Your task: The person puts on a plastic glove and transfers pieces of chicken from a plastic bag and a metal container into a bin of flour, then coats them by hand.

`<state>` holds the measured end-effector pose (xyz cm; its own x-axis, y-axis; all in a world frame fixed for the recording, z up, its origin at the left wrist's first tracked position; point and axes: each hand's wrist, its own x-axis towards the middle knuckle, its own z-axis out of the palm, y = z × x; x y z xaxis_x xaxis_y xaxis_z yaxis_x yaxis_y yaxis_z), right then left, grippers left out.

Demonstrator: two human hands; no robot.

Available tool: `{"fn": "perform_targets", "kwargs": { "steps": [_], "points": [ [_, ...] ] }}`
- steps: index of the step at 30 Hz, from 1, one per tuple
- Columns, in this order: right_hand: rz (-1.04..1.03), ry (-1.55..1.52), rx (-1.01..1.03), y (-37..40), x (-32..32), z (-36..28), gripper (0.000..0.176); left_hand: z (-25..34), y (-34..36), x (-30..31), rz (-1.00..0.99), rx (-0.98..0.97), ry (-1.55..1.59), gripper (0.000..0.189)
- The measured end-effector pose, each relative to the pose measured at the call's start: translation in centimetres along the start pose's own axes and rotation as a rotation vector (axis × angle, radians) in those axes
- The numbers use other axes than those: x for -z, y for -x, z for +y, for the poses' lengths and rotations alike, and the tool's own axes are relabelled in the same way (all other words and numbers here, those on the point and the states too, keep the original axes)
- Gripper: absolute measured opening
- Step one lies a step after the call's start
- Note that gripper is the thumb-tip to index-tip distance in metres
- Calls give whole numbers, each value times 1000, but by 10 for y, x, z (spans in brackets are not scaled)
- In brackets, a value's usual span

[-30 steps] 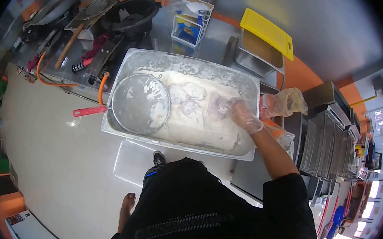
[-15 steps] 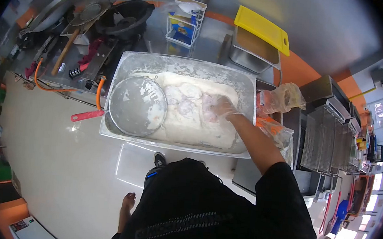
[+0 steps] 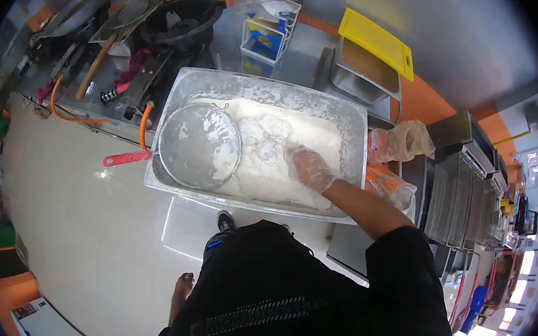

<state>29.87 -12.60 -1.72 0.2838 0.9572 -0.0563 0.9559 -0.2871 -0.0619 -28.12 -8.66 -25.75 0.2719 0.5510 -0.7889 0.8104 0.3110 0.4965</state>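
My right hand point(image 3: 310, 168), in a clear plastic glove, is low in the white flour point(image 3: 261, 183) of a large metal tub point(image 3: 225, 82). Its fingers curl downward and look closed; whatever lies under them is hidden. Just left of the fingertips are several flour-coated lumps point(image 3: 269, 150), which look like pieces of chicken. A round sieve point(image 3: 199, 146) with a red handle rests in the tub's left part, its handle sticking out over the left rim. My left hand point(image 3: 184, 284) hangs beside my body, bare, fingers loosely curled with nothing visible in them.
Behind the tub stand a white wire rack point(image 3: 264, 36) and a steel container point(image 3: 360, 77) with a yellow lid point(image 3: 377, 43). A black burner point(image 3: 182, 23) and wooden-handled strainer point(image 3: 99, 63) are at left. Plastic bags point(image 3: 405, 145) and fryer baskets point(image 3: 458, 197) are at right.
My right hand has shifted slightly toward me and its glove shows more fully. The pinkish lumps beneath it are no longer visible. My left hand still hangs down.
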Motion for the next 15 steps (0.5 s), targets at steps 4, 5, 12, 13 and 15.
{"fn": "perform_targets", "kwargs": {
  "steps": [4,5,12,13,15],
  "points": [
    [-405,-423,-118,-1,35,16,36,41,22,6,16,40,-61,37],
    [-408,-419,-114,0,47,20,36,40,22,5,28,74,-14,37],
    [-290,-428,-364,16,63,67,41,37,8,12,28,-81,-272,37],
    [-260,-555,-373,20,69,65,41,43,13,12,36,-40,-189,37],
    [-495,-429,-176,25,41,83,42,41,11,11,45,1,-106,36]
  ]
}}
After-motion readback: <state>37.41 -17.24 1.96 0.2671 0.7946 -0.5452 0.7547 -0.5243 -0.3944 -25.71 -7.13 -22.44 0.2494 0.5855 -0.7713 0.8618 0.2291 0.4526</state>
